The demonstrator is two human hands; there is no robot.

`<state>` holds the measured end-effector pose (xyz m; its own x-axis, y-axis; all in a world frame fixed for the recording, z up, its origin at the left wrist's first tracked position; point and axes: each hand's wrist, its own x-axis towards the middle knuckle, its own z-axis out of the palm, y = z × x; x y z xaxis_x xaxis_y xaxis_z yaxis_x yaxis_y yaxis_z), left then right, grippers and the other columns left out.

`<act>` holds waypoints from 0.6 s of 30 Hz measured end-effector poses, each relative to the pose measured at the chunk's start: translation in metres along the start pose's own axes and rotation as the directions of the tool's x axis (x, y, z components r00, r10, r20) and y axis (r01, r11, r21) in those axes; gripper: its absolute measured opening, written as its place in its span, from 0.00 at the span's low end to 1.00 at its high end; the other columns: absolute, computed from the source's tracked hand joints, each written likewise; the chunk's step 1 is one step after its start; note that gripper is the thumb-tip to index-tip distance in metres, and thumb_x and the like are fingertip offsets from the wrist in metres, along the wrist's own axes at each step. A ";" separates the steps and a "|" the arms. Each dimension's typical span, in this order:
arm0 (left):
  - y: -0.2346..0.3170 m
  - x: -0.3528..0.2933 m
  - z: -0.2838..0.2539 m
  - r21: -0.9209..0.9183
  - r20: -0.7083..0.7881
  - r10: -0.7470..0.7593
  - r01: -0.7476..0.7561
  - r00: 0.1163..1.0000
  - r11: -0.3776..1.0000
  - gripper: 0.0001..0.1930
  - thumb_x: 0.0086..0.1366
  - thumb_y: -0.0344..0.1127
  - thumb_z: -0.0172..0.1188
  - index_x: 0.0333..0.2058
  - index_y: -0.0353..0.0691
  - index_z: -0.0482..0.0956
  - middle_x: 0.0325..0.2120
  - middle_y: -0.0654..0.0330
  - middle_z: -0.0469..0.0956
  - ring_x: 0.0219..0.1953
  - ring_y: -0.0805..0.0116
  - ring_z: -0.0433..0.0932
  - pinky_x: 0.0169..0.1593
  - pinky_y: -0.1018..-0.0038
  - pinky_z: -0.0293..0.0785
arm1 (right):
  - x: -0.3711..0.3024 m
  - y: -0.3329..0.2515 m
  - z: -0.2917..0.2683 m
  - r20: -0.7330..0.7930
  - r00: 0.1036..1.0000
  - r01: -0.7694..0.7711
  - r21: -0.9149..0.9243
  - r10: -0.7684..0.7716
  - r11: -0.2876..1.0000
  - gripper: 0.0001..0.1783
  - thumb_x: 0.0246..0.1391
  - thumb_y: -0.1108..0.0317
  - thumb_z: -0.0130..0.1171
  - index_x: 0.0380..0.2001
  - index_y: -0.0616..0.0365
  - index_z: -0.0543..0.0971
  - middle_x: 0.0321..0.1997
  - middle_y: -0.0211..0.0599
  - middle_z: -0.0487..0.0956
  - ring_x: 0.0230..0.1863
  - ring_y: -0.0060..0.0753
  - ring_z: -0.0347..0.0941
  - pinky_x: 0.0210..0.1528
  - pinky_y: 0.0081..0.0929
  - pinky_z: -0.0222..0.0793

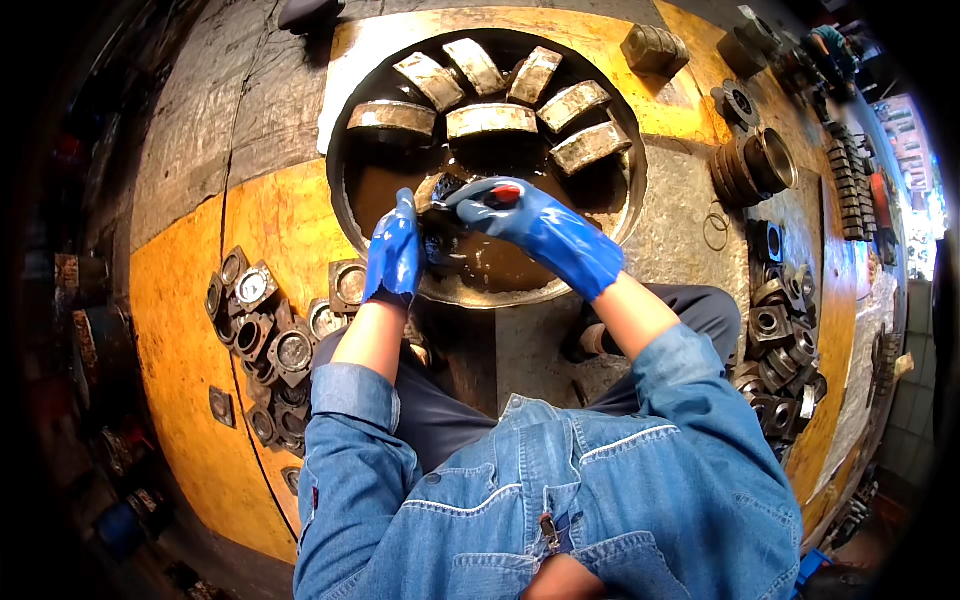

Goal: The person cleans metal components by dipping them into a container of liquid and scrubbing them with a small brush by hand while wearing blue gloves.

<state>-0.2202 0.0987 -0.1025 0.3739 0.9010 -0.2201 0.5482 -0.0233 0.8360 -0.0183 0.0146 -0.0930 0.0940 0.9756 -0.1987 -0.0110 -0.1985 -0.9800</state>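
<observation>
In front of me is a round metal pan [338, 190] holding murky brown liquid. Above its near half, my blue-gloved left hand [394, 250] grips a wet, dark metal part [430, 190] with a tan face; its lower portion is in shadow. My right hand [520, 218], also in a blue glove, is closed around a red-handled tool [504, 194]. The tool's dark end meets the part, but its exact kind is hidden by my fingers. Several wet, curved metal blocks [492, 121] stand in an arc along the pan's far half.
Dirty metal fittings with round openings [293, 350] are heaped to the left. More parts [770, 322] pile up at the right, near stacked rings [765, 165]. A metal block [654, 50] sits beyond the pan. Another person [832, 50] is at the far right.
</observation>
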 end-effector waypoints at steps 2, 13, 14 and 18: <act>-0.001 0.002 0.002 0.009 0.011 -0.004 0.004 1.000 1.000 0.39 0.82 0.61 0.40 0.43 0.23 0.82 0.34 0.42 0.84 0.39 0.48 0.81 0.49 0.58 0.73 | 0.018 0.010 -0.005 -0.032 0.999 0.015 -0.085 -0.018 0.996 0.12 0.66 0.64 0.70 0.49 0.57 0.89 0.45 0.28 0.89 0.45 0.19 0.80 0.54 0.22 0.77; 0.008 0.001 0.000 0.077 0.105 -0.032 0.023 0.994 0.997 0.27 0.85 0.50 0.38 0.56 0.29 0.75 0.46 0.41 0.80 0.49 0.49 0.79 0.56 0.60 0.73 | -0.019 0.053 -0.033 -0.478 0.841 -0.078 0.358 0.254 0.931 0.14 0.67 0.56 0.66 0.43 0.56 0.85 0.33 0.26 0.85 0.31 0.19 0.78 0.35 0.22 0.72; 0.006 0.002 0.000 0.123 0.133 -0.019 0.003 0.991 0.992 0.26 0.86 0.47 0.37 0.61 0.30 0.73 0.51 0.38 0.80 0.53 0.45 0.80 0.59 0.59 0.74 | -0.013 0.072 -0.034 -0.516 0.775 -0.077 0.495 0.364 0.866 0.13 0.67 0.56 0.67 0.42 0.55 0.85 0.32 0.26 0.84 0.30 0.20 0.77 0.33 0.22 0.71; -0.008 0.004 -0.001 0.112 0.096 0.054 -0.065 0.994 0.992 0.26 0.85 0.48 0.38 0.58 0.28 0.73 0.49 0.36 0.81 0.51 0.44 0.80 0.58 0.58 0.74 | -0.018 0.061 -0.023 -0.518 0.743 -0.062 0.576 0.423 0.815 0.16 0.67 0.58 0.67 0.46 0.61 0.82 0.36 0.34 0.84 0.34 0.28 0.83 0.40 0.25 0.80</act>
<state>-0.2241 0.1027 -0.1099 0.4735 0.8524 -0.2217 0.6031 -0.1304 0.7869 0.0021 -0.0171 -0.1488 0.5813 0.5921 -0.5581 -0.5881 -0.1683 -0.7911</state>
